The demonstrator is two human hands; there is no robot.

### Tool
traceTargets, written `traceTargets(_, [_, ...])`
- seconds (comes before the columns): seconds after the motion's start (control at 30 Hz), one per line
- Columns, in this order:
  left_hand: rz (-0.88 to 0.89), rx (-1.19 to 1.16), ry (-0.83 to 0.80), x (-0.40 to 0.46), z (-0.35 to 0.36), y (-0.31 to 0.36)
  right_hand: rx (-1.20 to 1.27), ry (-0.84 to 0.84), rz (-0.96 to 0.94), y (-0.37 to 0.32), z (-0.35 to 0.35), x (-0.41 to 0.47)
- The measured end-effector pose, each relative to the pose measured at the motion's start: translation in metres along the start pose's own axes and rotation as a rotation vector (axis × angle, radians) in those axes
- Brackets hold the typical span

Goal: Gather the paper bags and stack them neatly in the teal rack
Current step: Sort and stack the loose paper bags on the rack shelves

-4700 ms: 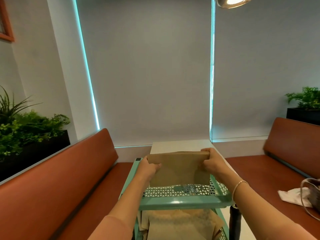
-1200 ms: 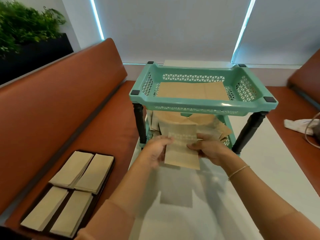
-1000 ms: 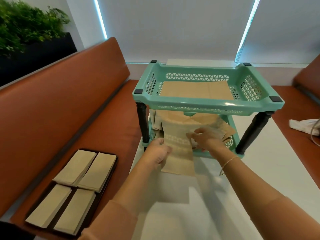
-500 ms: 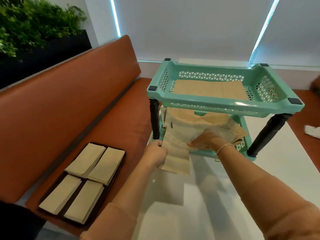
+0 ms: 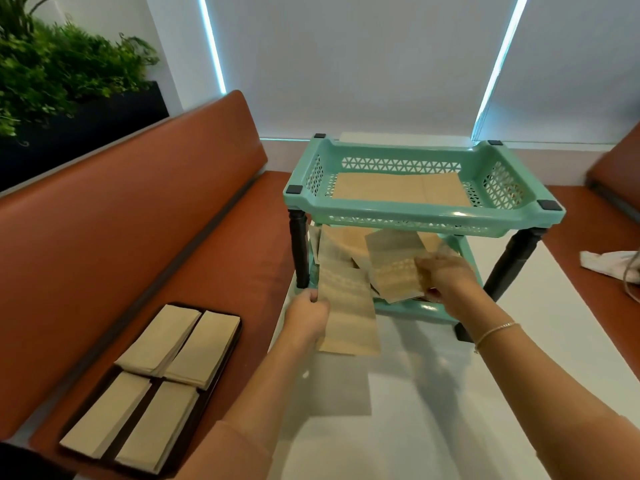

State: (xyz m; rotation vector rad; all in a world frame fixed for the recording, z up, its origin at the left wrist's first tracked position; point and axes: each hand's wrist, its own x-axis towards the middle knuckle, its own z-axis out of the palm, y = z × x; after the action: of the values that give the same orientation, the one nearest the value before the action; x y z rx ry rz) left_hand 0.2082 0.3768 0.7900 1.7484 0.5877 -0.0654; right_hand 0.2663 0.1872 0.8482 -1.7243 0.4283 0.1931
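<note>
Gripping one paper bag (image 5: pixel 346 313) by its left edge, left hand (image 5: pixel 308 317) holds it in front of the teal rack (image 5: pixel 408 216); right hand (image 5: pixel 446 275) pinches a second bag (image 5: pixel 394 268) at the messy lower shelf. Flat bags (image 5: pixel 398 188) lie on the top shelf. Four bag stacks (image 5: pixel 152 382) fill a black tray (image 5: pixel 221 372) on the bench (image 5: pixel 121 220).

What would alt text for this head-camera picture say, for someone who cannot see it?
A person's left hand and right hand each hold a flat brown paper bag at the untidy lower shelf of a two-tier teal plastic rack on a white table. More bags lie flat in its top tray; a black tray of bags sits on the orange bench.
</note>
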Motion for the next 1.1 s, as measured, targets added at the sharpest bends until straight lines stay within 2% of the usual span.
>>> traceTargets(0.07, [-0.011, -0.091, -0.007, -0.004, 0.007, 0.001, 0.048, -0.052, 0.053, 0.014, -0.002, -0.011])
traceTargets(0.23, [-0.077, -0.275, -0.047, -0.011, 0.02, -0.001, -0.097, -0.137, 0.082, 0.042, 0.01, -0.031])
traceTargets(0.33, [-0.064, -0.367, -0.073, -0.013, 0.022, -0.002, -0.226, -0.156, 0.032, 0.055, 0.022, -0.038])
traceTargets(0.5, [-0.002, -0.275, -0.094, -0.015, 0.02, -0.001, -0.388, -0.147, -0.047, 0.057, 0.027, -0.036])
traceTargets(0.63, [0.024, -0.192, -0.078, -0.011, 0.019, -0.001, -0.534, 0.004, -0.178, 0.043, 0.017, -0.014])
traceTargets(0.83, [0.033, -0.168, -0.043, -0.003, 0.021, -0.001, -1.078, 0.123, -0.133, 0.04, 0.015, 0.04])
traceTargets(1.1, [0.037, -0.148, -0.01, 0.005, 0.02, -0.001, -1.031, -0.001, -0.052, 0.031, 0.017, 0.057])
